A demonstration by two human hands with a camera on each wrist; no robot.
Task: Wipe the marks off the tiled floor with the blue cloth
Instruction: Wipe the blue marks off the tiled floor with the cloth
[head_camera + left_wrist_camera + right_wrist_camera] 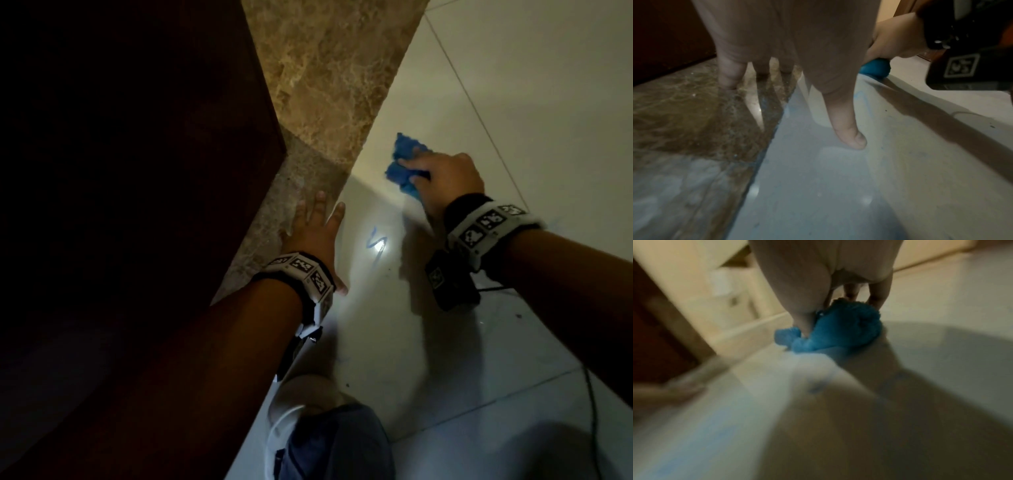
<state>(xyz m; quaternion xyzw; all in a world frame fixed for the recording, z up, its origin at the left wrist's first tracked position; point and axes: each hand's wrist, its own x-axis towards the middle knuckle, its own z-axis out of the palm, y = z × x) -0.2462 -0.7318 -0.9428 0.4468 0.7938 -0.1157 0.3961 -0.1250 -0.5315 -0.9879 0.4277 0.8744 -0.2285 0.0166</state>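
Observation:
My right hand [442, 174] grips a bunched blue cloth [404, 161] and presses it onto the pale tiled floor [513, 102], far right of centre. In the right wrist view the cloth [838, 331] bulges out under the curled fingers [877, 295]. A blue scribbled mark [376, 240] sits on the tile between my hands, nearer me than the cloth, beside a bright glare spot. My left hand [317, 226] lies flat with fingers spread, palm down across the edge of the brown marble strip [267, 219] and the white tile. Faint blue smears [861, 97] show by its thumb [849, 129].
A dark wooden door or panel [120, 171] fills the left. The brown marble threshold [325, 68] runs away diagonally. My knee in grey-blue cloth [335, 442] is at the bottom. A thin black cable [591, 394] lies on the tiles at right. Small dark specks dot the floor.

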